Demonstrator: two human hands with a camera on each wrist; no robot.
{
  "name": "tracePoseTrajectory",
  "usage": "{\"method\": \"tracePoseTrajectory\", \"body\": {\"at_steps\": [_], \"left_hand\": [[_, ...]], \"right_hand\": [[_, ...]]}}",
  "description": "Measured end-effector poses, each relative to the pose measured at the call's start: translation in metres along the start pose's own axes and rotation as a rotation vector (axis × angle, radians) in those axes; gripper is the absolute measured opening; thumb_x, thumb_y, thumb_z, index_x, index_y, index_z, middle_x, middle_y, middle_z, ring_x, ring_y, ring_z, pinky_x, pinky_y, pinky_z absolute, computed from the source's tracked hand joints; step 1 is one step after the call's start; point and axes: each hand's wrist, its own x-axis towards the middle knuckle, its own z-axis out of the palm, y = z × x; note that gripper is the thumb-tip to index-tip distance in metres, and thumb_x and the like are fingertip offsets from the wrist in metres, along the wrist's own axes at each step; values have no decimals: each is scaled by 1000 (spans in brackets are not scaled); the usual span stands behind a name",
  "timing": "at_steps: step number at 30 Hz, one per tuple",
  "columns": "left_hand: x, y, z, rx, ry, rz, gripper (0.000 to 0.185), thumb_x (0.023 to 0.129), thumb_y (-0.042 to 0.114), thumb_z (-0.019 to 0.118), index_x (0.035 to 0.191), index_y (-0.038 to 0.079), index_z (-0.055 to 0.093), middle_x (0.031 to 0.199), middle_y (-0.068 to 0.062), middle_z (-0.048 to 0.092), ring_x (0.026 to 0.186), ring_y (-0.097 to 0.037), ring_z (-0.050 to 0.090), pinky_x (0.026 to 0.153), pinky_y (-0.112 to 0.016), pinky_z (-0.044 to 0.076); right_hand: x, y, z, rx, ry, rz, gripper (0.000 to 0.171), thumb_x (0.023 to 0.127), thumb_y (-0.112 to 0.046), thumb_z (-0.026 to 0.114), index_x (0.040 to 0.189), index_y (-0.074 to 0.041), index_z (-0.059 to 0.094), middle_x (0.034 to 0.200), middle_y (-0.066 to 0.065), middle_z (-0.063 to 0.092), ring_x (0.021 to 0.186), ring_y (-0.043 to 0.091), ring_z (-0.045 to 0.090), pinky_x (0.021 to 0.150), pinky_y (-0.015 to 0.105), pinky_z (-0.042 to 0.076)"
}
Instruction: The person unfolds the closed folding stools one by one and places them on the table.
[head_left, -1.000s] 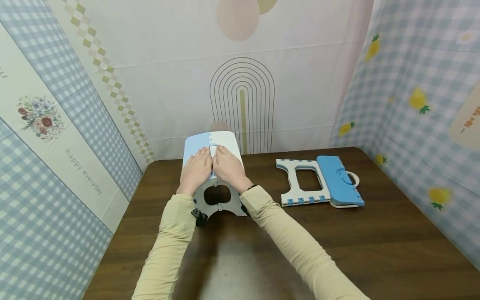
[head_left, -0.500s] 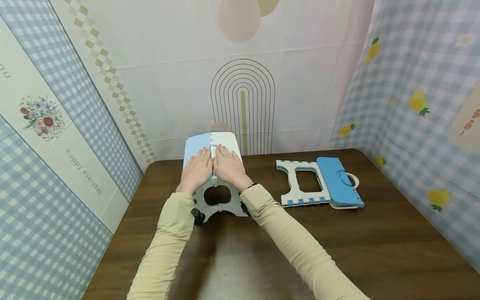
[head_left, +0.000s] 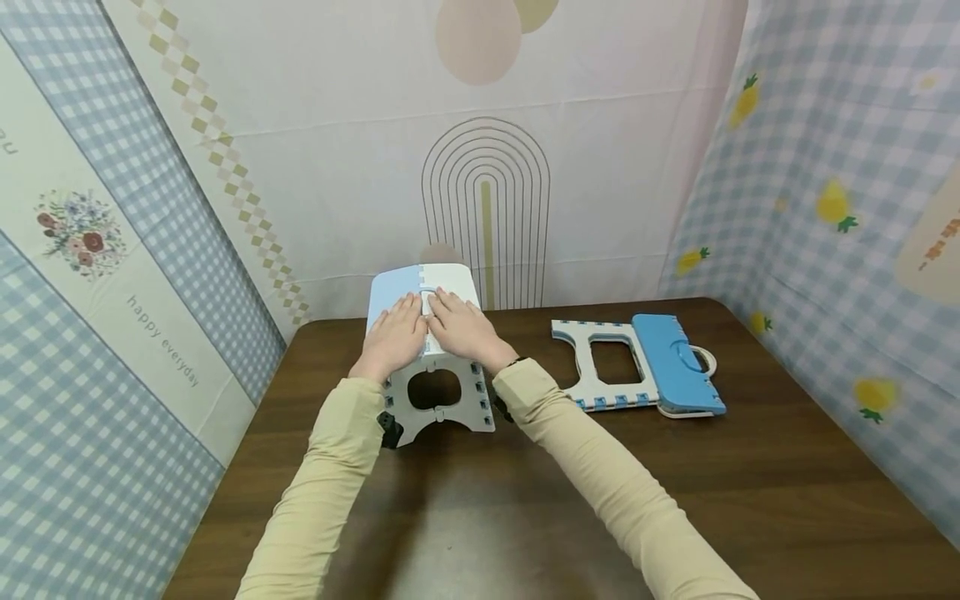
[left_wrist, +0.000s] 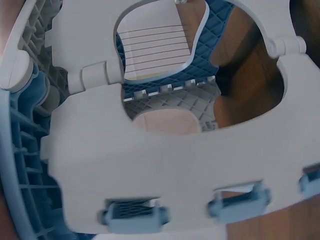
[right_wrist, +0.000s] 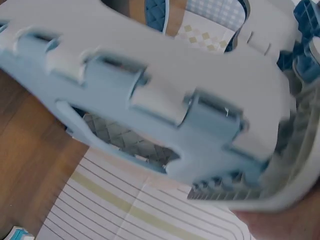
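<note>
A folding step stool [head_left: 395,286] stands unfolded near the far left of the table, its seat half light blue and half white. My left hand [head_left: 393,336] lies palm down on the blue half, fingers straight. On the white half my right hand [head_left: 460,327] rests the same way, close beside the left around the small centre handle. Both wrist views look at the stool's underside: white leg panel [left_wrist: 165,165] with blue hinge tabs in the left one, hinged blue and white side [right_wrist: 200,120] in the right one. The palms hide much of the seat.
A second stool [head_left: 678,367], blue and white, lies on its side to the right, with a white carrying loop. Its white frame points left. The brown wooden table [head_left: 600,492] runs back to a patterned cloth wall [head_left: 360,192].
My right wrist and forearm have shifted a little to the right, uncovering the stool's right leg edge. Both hands stay on the seat; the stools have not visibly moved.
</note>
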Motion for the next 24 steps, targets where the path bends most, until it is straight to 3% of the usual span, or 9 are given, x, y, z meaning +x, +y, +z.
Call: {"method": "tracePoseTrajectory", "body": {"at_steps": [3,6,10,12,15,18,21,24], "left_hand": [[2,-2,2,-35,40,12,57,104,30,19,155,5,17,163,-13,15,152,-29,12,124,-50,8],[2,-9,6,-135,130,3,54,103,31,29,152,9,31,160,-12,27,150,-30,22,124,-48,15],[-2,-13,8,-293,304,-1,45,101,27,42,141,9,51,148,-13,49,140,-32,41,117,-48,32],[-5,-8,9,-339,406,32,40,99,21,46,135,7,57,140,-15,56,134,-33,48,112,-48,39],[-9,12,11,-373,553,139,35,97,13,50,128,4,63,130,-16,63,127,-33,55,110,-47,41],[-13,43,18,-400,676,301,32,92,4,54,122,2,66,121,-16,68,115,-33,62,107,-44,44],[-16,77,36,-427,720,474,32,90,-1,56,120,2,66,117,-14,70,109,-30,65,105,-40,47],[-15,106,64,-417,676,595,33,90,-1,56,121,3,66,118,-12,70,111,-25,65,105,-36,47]], "right_hand": [[-7,18,-1,82,29,-40,56,106,-36,28,156,-14,17,164,11,13,152,32,12,124,49,13],[-19,47,-2,197,88,-42,58,105,-36,33,156,-12,17,163,15,12,152,35,11,123,51,13],[-50,105,-9,310,160,48,59,105,-34,35,155,-7,19,162,18,16,151,35,14,123,50,14],[-70,137,-15,331,173,129,59,106,-34,34,154,-4,20,161,20,19,150,37,17,122,52,17],[-99,182,-27,330,170,239,61,106,-36,32,153,2,20,157,27,22,145,44,22,118,58,23],[-126,223,-38,333,164,353,64,106,-39,31,152,5,20,155,32,23,141,50,26,113,61,29],[-149,258,-47,364,159,478,69,105,-45,26,152,6,17,154,34,22,138,52,28,108,62,33],[-169,288,-52,410,180,584,72,104,-47,24,151,8,16,152,36,22,136,53,29,106,62,35]]}}
